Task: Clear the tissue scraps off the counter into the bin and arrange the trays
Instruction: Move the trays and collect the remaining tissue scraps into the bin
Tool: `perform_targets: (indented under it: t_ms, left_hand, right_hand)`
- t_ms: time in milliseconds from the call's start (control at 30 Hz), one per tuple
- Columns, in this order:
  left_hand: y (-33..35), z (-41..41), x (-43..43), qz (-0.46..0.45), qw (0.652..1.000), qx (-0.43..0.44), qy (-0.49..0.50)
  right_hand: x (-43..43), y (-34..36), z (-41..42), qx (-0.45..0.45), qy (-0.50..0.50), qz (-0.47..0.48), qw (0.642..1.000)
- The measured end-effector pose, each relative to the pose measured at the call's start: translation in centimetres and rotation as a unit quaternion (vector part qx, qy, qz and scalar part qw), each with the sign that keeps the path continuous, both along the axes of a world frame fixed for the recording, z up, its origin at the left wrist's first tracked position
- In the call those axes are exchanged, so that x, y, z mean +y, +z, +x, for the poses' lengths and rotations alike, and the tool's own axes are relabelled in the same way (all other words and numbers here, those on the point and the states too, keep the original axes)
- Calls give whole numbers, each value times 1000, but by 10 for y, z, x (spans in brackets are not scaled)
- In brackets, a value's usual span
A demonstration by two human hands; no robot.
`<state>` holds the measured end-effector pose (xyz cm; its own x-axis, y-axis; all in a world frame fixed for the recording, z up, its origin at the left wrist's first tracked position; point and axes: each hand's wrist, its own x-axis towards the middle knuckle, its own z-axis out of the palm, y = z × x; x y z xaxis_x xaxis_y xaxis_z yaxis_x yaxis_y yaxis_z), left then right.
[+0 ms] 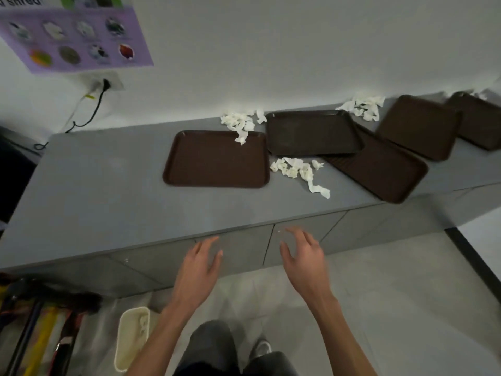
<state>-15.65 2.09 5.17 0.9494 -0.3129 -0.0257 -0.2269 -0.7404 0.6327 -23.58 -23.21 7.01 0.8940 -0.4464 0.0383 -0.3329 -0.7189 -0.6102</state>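
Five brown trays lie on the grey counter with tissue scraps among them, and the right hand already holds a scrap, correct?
Not quite. In the head view the right hand holds nothing, fingers spread before the counter. The five brown trays and tissue scraps are as you say.
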Motion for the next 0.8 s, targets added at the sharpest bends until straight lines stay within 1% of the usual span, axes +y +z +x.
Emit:
perform_targets:
  t_ms: [67,133,233,367,533,567,633,733,800]
  left_hand:
    - [-1,20,-24,0,1000,-8,-26]
    - [-3,42,-46,5,999,-16,-50]
    - [-7,83,-80,2,996,-18,-83]
    - [-8,140,-124,5,992,1,-129]
    - [-3,188,-169,18,983,8,-180]
    - [-3,195,-176,19,981,6,-195]
    - [-3,211,-185,16,975,-4,-220]
    - [-1,228,-191,0,973,-7,-232]
    - [3,237,-196,-23,971,-7,-240]
  right_hand:
    - [-23,-2,16,1,-13,9,1000]
    - [-46,-6,36,22,-20,10,1000]
    - [-82,-14,76,81,-12,4,997]
    - [-121,-25,134,148,-3,-36,988]
    - [-149,-68,181,232,-26,-51,971]
    - [-152,-80,183,233,-28,-49,971]
    - [-153,-95,184,196,-46,-40,979]
    - [-145,-86,183,127,-89,-16,988]
    - [-143,-70,187,60,-105,9,993]
